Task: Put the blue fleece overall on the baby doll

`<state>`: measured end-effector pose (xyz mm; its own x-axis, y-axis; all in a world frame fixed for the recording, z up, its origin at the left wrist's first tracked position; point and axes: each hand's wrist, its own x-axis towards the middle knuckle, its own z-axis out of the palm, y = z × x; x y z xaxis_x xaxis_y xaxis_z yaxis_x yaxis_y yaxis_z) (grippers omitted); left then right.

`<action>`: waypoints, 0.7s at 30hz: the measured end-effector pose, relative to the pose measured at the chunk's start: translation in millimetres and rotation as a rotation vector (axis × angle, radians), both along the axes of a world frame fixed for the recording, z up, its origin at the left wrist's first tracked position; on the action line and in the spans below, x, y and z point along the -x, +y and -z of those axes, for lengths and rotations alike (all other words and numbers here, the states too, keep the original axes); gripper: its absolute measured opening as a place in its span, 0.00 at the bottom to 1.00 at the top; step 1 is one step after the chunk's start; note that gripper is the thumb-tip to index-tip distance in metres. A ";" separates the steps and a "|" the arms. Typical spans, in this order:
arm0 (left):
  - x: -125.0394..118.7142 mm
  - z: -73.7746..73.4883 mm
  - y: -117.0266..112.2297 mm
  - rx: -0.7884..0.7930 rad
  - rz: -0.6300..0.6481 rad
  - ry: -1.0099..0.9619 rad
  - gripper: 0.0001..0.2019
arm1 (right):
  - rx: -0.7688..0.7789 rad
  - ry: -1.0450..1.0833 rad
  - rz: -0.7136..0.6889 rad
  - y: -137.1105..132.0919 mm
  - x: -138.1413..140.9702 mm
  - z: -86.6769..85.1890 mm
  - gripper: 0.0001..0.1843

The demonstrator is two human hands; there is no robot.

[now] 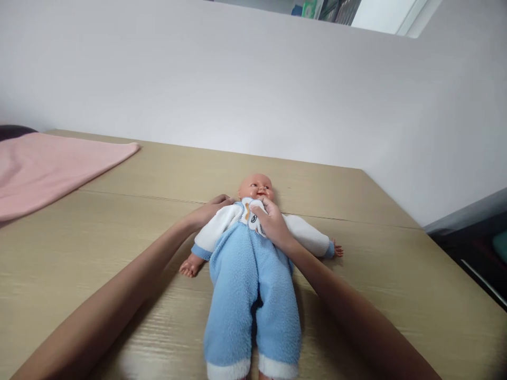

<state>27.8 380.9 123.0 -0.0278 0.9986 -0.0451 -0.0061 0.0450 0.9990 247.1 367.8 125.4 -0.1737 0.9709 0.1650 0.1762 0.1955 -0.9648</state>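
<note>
A baby doll (249, 274) in a blue and white fleece suit lies on its back on the wooden table (380, 274), head away from me. My left hand (212, 207) rests at the doll's shoulder, fingers curled onto the white sleeve near the neck. My right hand (271, 221) lies on the doll's chest, its fingers pinching the suit's collar just under the chin. The doll's arms are spread to both sides, and its bare hands show beyond the cuffs.
A pink cloth (47, 169) lies spread on the table's far left. A white wall (253, 84) stands right behind the table. The table's right edge drops to a dark area (475, 258) at the right.
</note>
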 end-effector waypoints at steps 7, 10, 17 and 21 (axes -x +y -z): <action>32.6 -30.6 -1.4 0.056 0.206 0.456 0.33 | -0.023 -0.052 0.066 -1.7 0.4 -2.6 0.14; 37.3 -43.8 -5.8 0.066 0.307 0.615 0.32 | -0.060 -0.105 0.098 -3.9 0.2 -5.3 0.12; 49.2 -38.6 2.2 -0.054 0.497 0.761 0.26 | -0.156 -0.385 0.139 -11.4 -7.5 -22.9 0.18; 49.8 -32.1 6.8 -0.094 0.542 0.760 0.24 | -0.164 -0.538 0.086 -13.5 -19.2 -42.6 0.18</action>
